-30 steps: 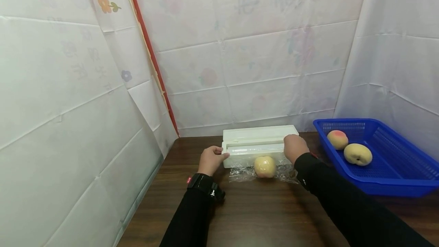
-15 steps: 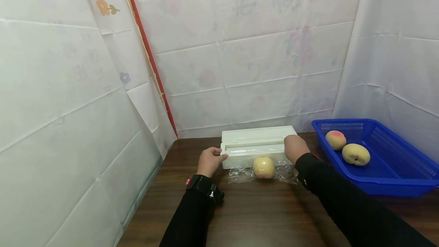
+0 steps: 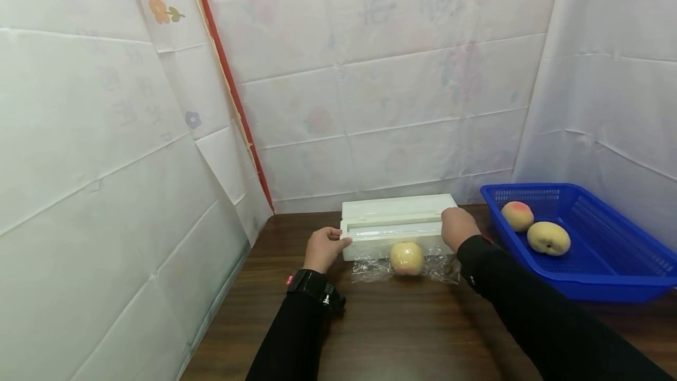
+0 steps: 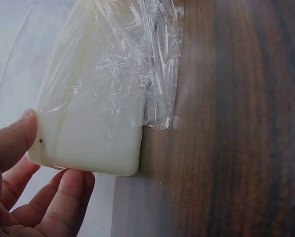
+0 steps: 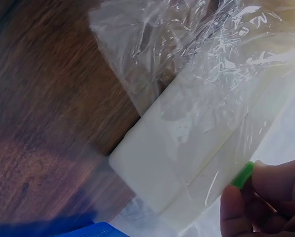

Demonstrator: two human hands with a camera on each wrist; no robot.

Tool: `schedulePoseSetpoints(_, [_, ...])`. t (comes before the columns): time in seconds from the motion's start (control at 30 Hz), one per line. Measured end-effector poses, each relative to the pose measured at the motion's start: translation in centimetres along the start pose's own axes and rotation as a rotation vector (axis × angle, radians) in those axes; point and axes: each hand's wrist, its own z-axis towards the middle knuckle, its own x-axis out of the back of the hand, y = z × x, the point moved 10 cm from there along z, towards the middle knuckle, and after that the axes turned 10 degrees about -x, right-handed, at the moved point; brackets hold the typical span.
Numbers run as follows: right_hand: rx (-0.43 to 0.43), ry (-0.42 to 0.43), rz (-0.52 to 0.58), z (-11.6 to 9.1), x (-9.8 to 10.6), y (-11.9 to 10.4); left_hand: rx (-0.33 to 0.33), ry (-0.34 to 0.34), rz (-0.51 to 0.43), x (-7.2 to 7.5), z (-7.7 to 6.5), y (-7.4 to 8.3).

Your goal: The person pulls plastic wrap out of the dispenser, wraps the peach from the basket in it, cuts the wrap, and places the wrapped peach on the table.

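A white cling film dispenser [image 3: 396,206] lies on the wooden table with its lid tipped back. My left hand [image 3: 324,249] grips its left end, thumb on the top edge and fingers against the end face [image 4: 95,158]. At the right end, my right hand [image 3: 458,229] pinches a small green slide cutter [image 5: 243,175] between thumb and finger, at the dispenser's edge. Clear cling film [image 3: 368,269] drapes over the front side onto the table. A yellow peach [image 3: 406,258] sits in front of the dispenser, with film over it.
To the right stands a blue plastic basket [image 3: 619,281] holding a pink-tipped peach [image 3: 518,216] and a yellow peach [image 3: 549,239]. White sheeting [image 3: 381,104] covers the walls behind and on both sides. The bare table [image 3: 391,334] extends towards me.
My right hand has shifted slightly to the right along the dispenser. The left hand keeps its grip, and the wrapped peach stays where it was.
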Motion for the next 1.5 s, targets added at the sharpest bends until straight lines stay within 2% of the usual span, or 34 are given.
schedulePoseSetpoints(0.5, [-0.044, -0.055, -0.027, 0.5, -0.3, 1.3, 0.028, -0.003, 0.012, 0.1, 0.1, -0.9])
schedulePoseSetpoints(0.7, [-0.040, -0.047, -0.018, 0.4, -0.2, 1.9, 0.027, -0.006, 0.015, 0.0, 0.1, -1.0])
schedulePoseSetpoints(0.97, [-0.018, -0.024, -0.022, 0.5, -0.3, 2.4, 0.019, -0.005, 0.011, -0.1, 0.1, -1.0])
schedulePoseSetpoints(1.1, [-0.016, -0.040, -0.021, 0.6, -0.4, 2.5, 0.016, -0.016, -0.004, -0.2, -0.2, -0.7])
schedulePoseSetpoints(1.3, [-0.034, -0.068, -0.013, 0.7, -0.4, 2.9, 0.006, -0.019, -0.009, -0.3, 0.1, -0.7])
schedulePoseSetpoints(1.5, [-0.043, -0.051, -0.011, 0.5, 0.1, 2.9, 0.002, -0.017, 0.004, -0.3, 0.2, -0.5])
